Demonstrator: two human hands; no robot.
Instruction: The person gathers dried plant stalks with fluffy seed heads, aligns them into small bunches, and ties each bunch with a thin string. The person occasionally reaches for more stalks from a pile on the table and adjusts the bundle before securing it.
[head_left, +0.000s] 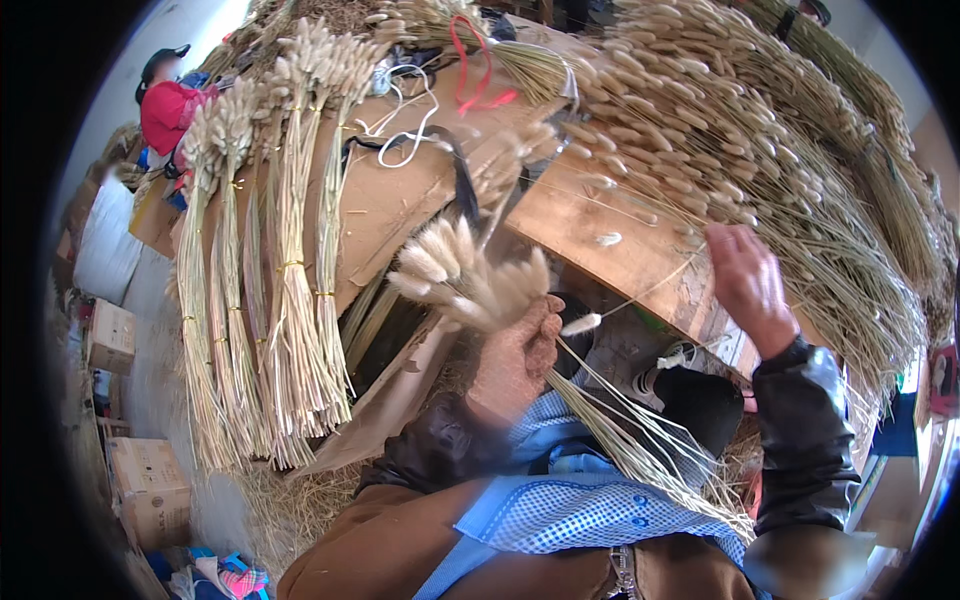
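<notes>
My left hand (517, 360) is closed round a bunch of dried bunny tail grass; its fluffy heads (457, 270) point up and left, and the stems (630, 442) trail down to the right over a blue checked apron (592, 517). My right hand (746, 281), at the edge of the large pile of loose bunny tail grass (675, 127), pinches a thin stem. A single head (582, 324) hangs at the lower end of a stem that runs up to those fingers. Tied bundles of the same grass (292, 262) lie side by side on the left.
A cardboard-covered surface (420, 180) bears a white cord (431, 112), a red ribbon (472, 67) and a dark strap (461, 172). A wooden board (592, 232) lies under the pile. Cardboard boxes (150, 491) stand at left. A person in red (169, 112) is at upper left.
</notes>
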